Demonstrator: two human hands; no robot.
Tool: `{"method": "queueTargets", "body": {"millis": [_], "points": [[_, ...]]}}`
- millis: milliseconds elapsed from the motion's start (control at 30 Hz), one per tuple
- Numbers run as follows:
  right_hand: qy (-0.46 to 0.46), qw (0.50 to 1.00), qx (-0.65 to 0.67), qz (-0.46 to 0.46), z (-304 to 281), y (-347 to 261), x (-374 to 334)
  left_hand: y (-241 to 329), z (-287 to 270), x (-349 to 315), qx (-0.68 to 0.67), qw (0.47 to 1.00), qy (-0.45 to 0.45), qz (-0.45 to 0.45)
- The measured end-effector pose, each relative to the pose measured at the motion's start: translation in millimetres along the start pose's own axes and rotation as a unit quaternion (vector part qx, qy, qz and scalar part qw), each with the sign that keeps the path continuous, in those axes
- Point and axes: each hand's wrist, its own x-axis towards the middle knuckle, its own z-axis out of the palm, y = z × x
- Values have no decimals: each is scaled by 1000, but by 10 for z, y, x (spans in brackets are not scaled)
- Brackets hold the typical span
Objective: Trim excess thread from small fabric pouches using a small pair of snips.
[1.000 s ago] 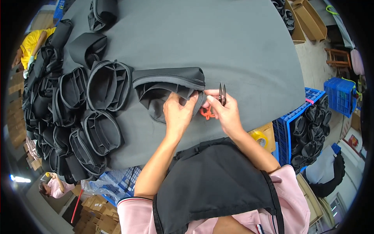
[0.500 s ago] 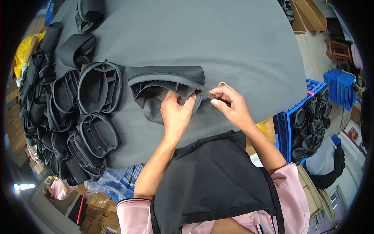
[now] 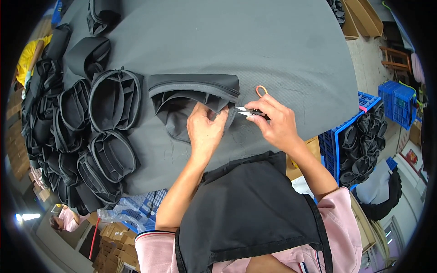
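A black zip pouch (image 3: 193, 83) lies on the grey-covered table in front of me, its mouth facing me and its inner pockets showing. My left hand (image 3: 203, 129) reaches into that mouth and pinches the edge at its right end; some fingertips are hidden inside. Beside this corner, my right hand (image 3: 276, 120) holds small thread snips (image 3: 258, 113) with black handles. Their pale blades are parted and point left at the pouch's edge. An orange loop (image 3: 261, 91) shows just above the right fingers; whether it belongs to the snips I cannot tell.
Several similar black pouches (image 3: 116, 101) are heaped along the table's left side. Right of the table stands a blue crate (image 3: 337, 157) filled with black pouches. Loose thread bits lie on the grey cover (image 3: 291, 54). A person in yellow (image 3: 28, 59) is at the far left.
My right hand has drawn slightly to the right, and the snips' blades now show clearly, parted. More of the orange loop is visible. My left hand stays at the pouch.
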Motion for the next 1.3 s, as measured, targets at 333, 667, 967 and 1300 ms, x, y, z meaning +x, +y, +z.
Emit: {"method": "queueTargets", "body": {"millis": [333, 667, 967, 1300], "points": [[-33, 997, -63, -16, -122, -99, 65, -18, 11, 4, 39, 999, -9, -1], [-2, 992, -61, -109, -56, 4, 94, -49, 0, 13, -22, 1000, -9, 1], [65, 993, 92, -31, 41, -6, -13, -122, -45, 107, -60, 998, -13, -28], [70, 981, 181, 20, 175, -95, -186, 140, -165, 299, 2, 989, -121, -88]]}}
